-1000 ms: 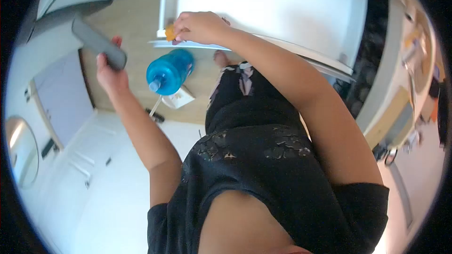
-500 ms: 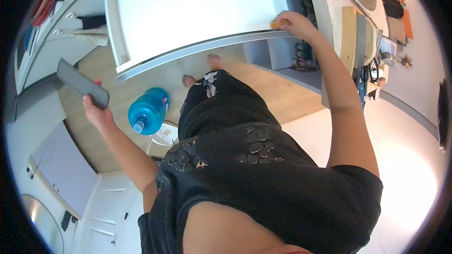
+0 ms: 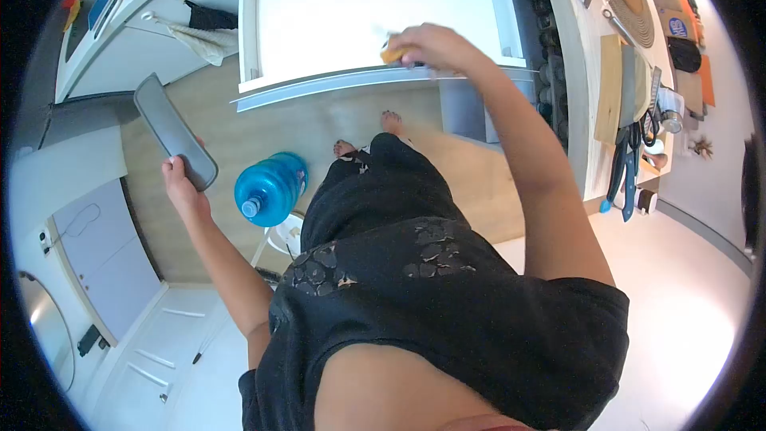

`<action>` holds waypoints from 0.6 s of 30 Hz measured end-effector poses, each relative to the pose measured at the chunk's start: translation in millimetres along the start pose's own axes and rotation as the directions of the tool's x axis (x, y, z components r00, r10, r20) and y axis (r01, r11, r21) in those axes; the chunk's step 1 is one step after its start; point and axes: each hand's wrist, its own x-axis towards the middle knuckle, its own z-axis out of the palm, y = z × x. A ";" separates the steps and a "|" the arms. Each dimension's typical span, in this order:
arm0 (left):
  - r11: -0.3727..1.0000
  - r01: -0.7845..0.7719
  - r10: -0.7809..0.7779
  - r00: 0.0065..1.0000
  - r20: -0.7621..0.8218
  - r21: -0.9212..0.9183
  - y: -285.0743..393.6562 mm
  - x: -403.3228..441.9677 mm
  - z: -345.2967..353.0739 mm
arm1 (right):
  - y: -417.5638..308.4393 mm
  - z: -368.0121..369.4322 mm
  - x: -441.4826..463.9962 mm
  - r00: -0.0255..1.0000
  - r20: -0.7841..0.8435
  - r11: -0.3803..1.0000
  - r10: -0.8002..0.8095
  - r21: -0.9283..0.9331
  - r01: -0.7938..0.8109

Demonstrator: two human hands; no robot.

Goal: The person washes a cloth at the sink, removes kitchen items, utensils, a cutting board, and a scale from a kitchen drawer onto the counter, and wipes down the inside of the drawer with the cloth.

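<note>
On the left side of the head view, my left hand [image 3: 185,185] is closed on the lower end of a long grey tray-like object [image 3: 175,132], held tilted above the floor. My right hand [image 3: 435,46] pinches a small orange-yellow object [image 3: 392,53]; its fingers partly hide it. That hand is over the front part of a white open drawer [image 3: 359,0], near its front edge.
A large blue water bottle [image 3: 271,188] stands on the floor below the drawer, beside a white round item [image 3: 285,235]. At right, a wooden counter [image 3: 592,112] bears knives [image 3: 629,179] and a woven mat [image 3: 628,1]. Cloths [image 3: 203,41] hang at upper left.
My right hand went right along the drawer's front edge with the orange-yellow object, then came back left. My left hand still holds the grey object, now turned more upright. The view has shifted.
</note>
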 end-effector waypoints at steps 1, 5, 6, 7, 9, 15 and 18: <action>0.999 -0.010 0.010 1.000 0.004 0.033 1.5 -1.0 -2.5 | -4.1 7.5 3.0 0.997 0.075 0.999 0.034 -0.012 -0.033; 0.999 0.002 0.004 0.992 0.124 -0.053 12.6 -19.8 -9.8 | 41.5 -8.9 -33.0 0.982 0.078 0.964 0.173 -0.219 -0.152; 0.997 0.012 -0.001 0.988 0.156 -0.070 8.9 -19.4 -13.8 | 49.2 -17.6 -51.7 0.962 0.041 0.884 0.271 -0.407 -0.232; 0.996 0.018 -0.002 0.983 0.181 -0.090 4.7 -18.3 -19.3 | 59.2 -29.2 -71.3 0.936 -0.014 0.762 0.352 -0.577 -0.295; 1.000 0.025 -0.022 0.982 0.188 -0.017 -18.4 -6.2 -32.8 | 123.4 -26.0 -109.2 0.875 -0.057 0.613 0.481 -0.692 -0.382; 0.938 0.094 0.050 0.916 0.398 -0.334 21.0 -46.2 23.7 | -56.8 -40.3 -66.6 0.833 -0.298 0.884 0.466 0.113 -0.454; 0.871 0.246 0.033 0.835 0.550 -0.426 33.1 -51.5 40.8 | -142.4 -7.1 -17.0 0.872 -0.482 0.937 0.085 0.336 0.095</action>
